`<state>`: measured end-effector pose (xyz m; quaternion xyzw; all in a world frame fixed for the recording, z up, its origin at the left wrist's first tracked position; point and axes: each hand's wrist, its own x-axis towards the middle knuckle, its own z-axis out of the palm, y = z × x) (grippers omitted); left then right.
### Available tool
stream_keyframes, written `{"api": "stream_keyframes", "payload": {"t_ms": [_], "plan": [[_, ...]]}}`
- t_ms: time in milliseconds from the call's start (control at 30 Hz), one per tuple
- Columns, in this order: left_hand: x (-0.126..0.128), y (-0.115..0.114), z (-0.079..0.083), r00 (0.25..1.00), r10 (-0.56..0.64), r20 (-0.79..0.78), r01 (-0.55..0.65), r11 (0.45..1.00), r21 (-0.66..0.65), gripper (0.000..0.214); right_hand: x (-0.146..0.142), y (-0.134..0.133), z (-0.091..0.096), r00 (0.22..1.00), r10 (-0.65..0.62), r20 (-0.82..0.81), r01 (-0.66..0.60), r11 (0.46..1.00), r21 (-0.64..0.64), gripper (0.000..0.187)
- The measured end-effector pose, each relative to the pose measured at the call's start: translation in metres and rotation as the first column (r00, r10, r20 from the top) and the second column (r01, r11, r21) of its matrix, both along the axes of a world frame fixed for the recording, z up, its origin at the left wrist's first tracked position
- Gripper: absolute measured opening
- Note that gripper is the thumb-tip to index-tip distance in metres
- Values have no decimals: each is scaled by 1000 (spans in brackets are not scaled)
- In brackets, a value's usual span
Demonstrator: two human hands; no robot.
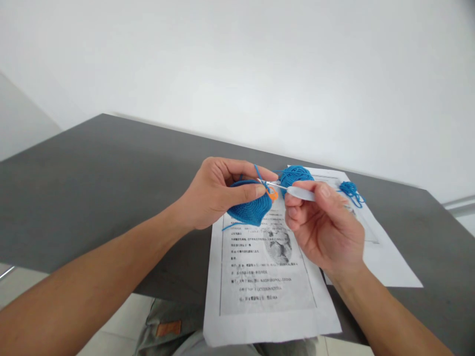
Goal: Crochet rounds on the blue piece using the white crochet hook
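Note:
My left hand (pixel 218 190) pinches a blue crocheted piece (pixel 250 210) between thumb and fingers, with a strand of blue yarn running over the forefinger. An orange stitch marker (pixel 272 193) hangs at the piece's right edge, by the thumb tip. In my right hand (pixel 326 222) is a crochet hook (pixel 301 193) with a pale handle, gripped between thumb and fingers. Its thin metal shaft points left and meets the piece's upper edge; the hook's tip is hard to make out. Just behind the hands lies a ball of blue yarn (pixel 296 174).
A printed sheet (pixel 260 326) with text and a picture lies below the hands, overhanging the table's near edge. Another sheet (pixel 393 272) lies to the right, bearing a small tangle of blue yarn (pixel 351 192). The dark grey table (pixel 111 198) meets a white wall (pixel 237 74) behind.

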<state>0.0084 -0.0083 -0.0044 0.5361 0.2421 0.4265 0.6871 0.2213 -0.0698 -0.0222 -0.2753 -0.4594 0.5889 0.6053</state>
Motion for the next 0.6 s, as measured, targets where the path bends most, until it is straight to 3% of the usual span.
{"api": "stream_keyframes", "payload": {"t_ms": [167,400,600], "plan": [[5,-2,-5,998,-53,35,55,997,-55,20,-17,-1,-4,996,-75,52,68,991,119,15],[7,-4,-3,993,-115,18,117,982,-151,21,-16,-3,-5,987,-132,90,121,986,113,17],[6,-7,-1,998,0,-69,1,1000,15,31,-12,-1,-4,992,-105,72,95,986,135,17]]}}
